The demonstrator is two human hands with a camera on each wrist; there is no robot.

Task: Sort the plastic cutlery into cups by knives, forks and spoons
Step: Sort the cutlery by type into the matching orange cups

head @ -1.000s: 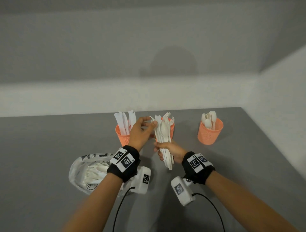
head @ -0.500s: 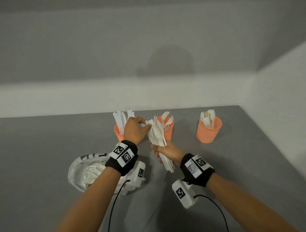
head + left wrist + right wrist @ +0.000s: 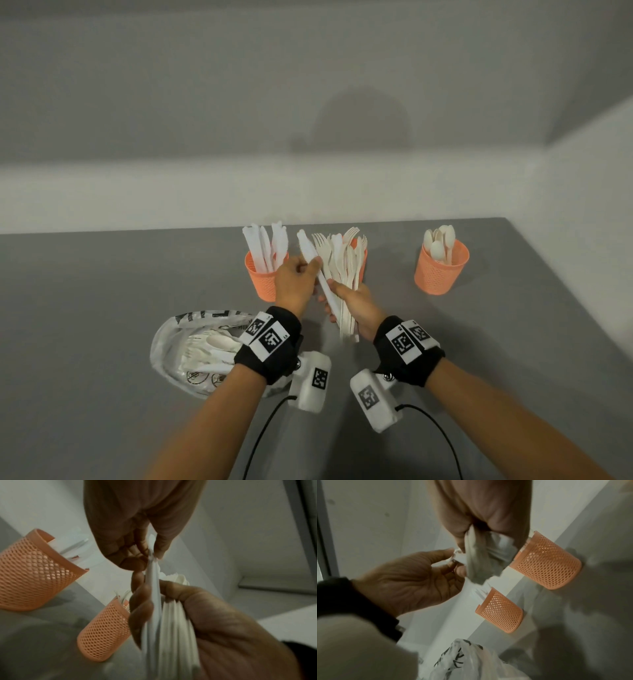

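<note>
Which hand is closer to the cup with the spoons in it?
Right. The right hand grips the cutlery bundle in front of the middle cup, left of the spoon cup; the left hand is farther left, by the knife cup.

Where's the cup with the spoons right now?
In the head view, the spoon cup stands on the table's far right, apart from both hands and well right of the fork cup.

Bare test room: grey table [image 3: 102, 308] against plain grey walls [image 3: 205, 85].
</note>
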